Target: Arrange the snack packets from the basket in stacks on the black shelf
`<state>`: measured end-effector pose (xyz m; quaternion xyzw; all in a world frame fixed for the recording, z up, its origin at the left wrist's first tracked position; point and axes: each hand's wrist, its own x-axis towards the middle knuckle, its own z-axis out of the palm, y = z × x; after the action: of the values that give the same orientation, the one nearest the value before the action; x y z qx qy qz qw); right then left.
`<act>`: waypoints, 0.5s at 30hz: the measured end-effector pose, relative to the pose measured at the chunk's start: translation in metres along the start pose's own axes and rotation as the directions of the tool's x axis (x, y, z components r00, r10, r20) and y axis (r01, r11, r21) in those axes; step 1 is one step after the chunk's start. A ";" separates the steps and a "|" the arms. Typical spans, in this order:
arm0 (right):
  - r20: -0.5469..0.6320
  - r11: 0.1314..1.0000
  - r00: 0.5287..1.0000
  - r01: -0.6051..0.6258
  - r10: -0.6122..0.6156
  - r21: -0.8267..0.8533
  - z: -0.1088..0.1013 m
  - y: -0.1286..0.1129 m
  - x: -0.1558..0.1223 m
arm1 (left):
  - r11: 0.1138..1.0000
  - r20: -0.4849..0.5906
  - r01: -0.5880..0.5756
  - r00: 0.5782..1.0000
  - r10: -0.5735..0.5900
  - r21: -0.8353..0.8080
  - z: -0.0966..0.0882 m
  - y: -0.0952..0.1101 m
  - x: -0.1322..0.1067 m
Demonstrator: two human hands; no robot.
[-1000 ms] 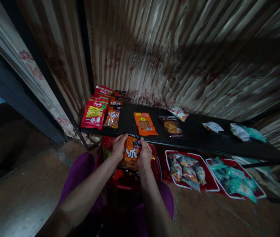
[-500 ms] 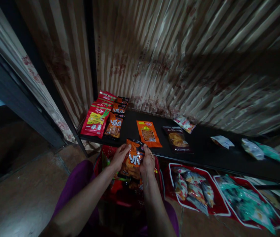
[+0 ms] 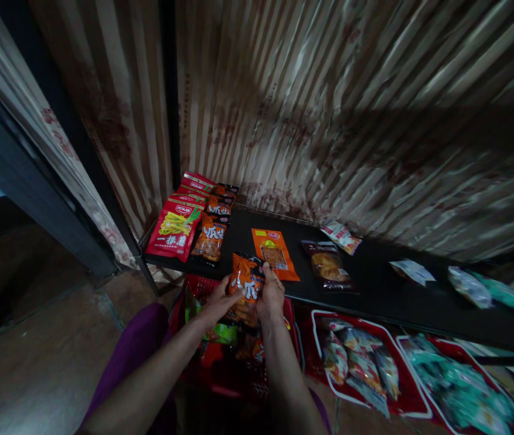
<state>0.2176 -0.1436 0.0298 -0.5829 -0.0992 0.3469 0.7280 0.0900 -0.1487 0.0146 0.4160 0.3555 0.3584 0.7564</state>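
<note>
An orange and black snack packet (image 3: 245, 285) is gripped from both sides: my left hand (image 3: 217, 304) on its left edge, my right hand (image 3: 270, 296) on its right edge. I hold it upright above a red basket (image 3: 286, 356) on the floor, just in front of the near edge of a low black shelf (image 3: 374, 284). Matching orange packets (image 3: 209, 238) lie in a row at the shelf's left end beside red packets (image 3: 173, 226).
On the shelf lie an orange flat packet (image 3: 275, 254), a dark packet (image 3: 328, 266) and further small packets to the right. Two red trays (image 3: 360, 362) of snacks sit on the floor under the shelf. A corrugated wall stands behind and a doorway opens to the left.
Both hands have lifted the orange packet up out of the basket and closer to the shelf edge. The view has tilted slightly so the shelf sits lower.
</note>
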 end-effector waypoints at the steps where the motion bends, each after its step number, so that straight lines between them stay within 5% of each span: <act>1: -0.018 1.000 0.999 -0.028 0.028 0.007 0.003 -0.001 0.002 | 1.000 -0.006 -0.015 1.000 0.015 -0.004 0.001 0.001 0.001; 9: 0.200 0.998 0.979 -0.038 0.026 0.053 0.025 -0.022 0.020 | 0.993 -0.131 -0.115 0.985 0.117 0.024 0.007 0.016 0.033; 15: 0.245 0.999 0.969 -0.022 0.030 -0.038 0.015 -0.017 0.029 | 0.990 -0.176 -0.138 0.975 0.139 0.017 0.007 0.022 0.069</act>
<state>0.2376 -0.1149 0.0421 -0.5495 -0.1869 0.4242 0.6951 0.1243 -0.0853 0.0204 0.4081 0.3921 0.4449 0.6940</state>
